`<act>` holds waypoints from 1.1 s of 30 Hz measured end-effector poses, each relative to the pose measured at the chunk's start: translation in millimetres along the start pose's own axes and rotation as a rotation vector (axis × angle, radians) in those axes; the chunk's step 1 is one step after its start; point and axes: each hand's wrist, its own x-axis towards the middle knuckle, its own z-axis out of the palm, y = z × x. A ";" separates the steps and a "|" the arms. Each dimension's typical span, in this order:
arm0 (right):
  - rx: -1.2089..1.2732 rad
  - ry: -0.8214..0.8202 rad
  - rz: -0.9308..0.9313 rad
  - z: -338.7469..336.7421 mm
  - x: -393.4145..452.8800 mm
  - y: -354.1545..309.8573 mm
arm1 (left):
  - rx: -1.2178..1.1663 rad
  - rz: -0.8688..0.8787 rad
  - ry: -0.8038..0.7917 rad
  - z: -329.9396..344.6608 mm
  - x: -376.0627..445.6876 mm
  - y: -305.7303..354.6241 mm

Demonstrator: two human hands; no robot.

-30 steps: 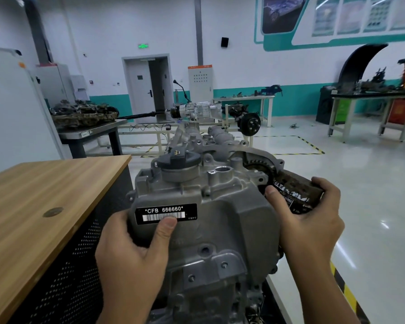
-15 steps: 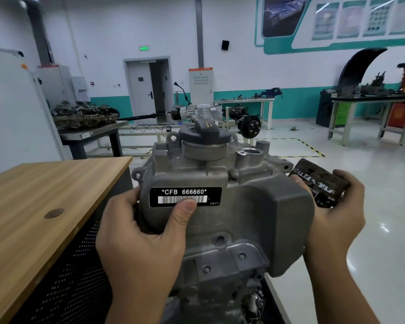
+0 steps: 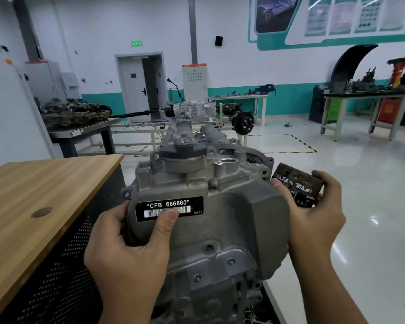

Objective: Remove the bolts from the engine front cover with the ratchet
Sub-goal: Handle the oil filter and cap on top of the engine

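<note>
I have the engine front cover (image 3: 208, 228) in the lower centre of the frame, gripped on both sides and apparently free of the engine block (image 3: 204, 139) that runs away behind it toward mid-frame. My left hand (image 3: 129, 251) wraps the cover's left edge, thumb lying across the barcode label (image 3: 170, 208). My right hand (image 3: 313, 220) curls around the right edge and also has a dark, grimy rectangular part (image 3: 297, 188) pinched against its fingers. I can't find the ratchet or any bolts anywhere in view.

My judgement: the bolts are out and the step now is lifting the cover off. To do it well I'd keep both grips level so the casting doesn't twist, mind the oil filler cap (image 3: 180, 150) at the top, and set it down flat on the wooden tabletop (image 3: 33, 183) at left. The doubled-up right hand is the weak point; that extra part could slip.
</note>
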 end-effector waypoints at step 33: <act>-0.100 0.058 0.199 6.8 -19.0 4.9 | 0.160 -0.380 -0.364 -21.6 -71.9 -15.2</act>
